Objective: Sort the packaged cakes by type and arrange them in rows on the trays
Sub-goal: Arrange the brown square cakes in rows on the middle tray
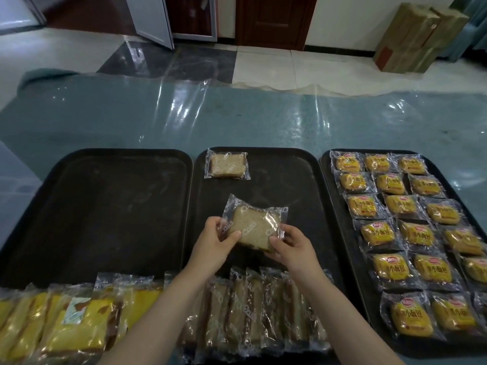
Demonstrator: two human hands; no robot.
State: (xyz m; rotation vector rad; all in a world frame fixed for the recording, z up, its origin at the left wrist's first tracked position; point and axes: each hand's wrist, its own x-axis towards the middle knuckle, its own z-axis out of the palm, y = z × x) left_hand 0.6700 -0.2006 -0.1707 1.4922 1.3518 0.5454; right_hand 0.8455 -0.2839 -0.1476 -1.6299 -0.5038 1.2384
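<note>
Wrapper [253, 225] pinched by left hand [214, 242] and right hand [292, 246] — slick film could slip, landing crooked on middle tray [290, 180].

Held cake [253, 227]: pale tan, in clear wrap printed with white lettering.
Trays [105, 206]: black.
Small buns [400, 206], right of the fingers: yellow wrappers, red logos.
Table cover [184, 122]: blue-green under glossy clear film.

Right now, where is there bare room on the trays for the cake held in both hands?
Middle tray: bare below and right of the lone brown cake. Left tray: bare beyond the yellow cakes. Right tray is crowded. Held cake, left hand, right hand.
</note>
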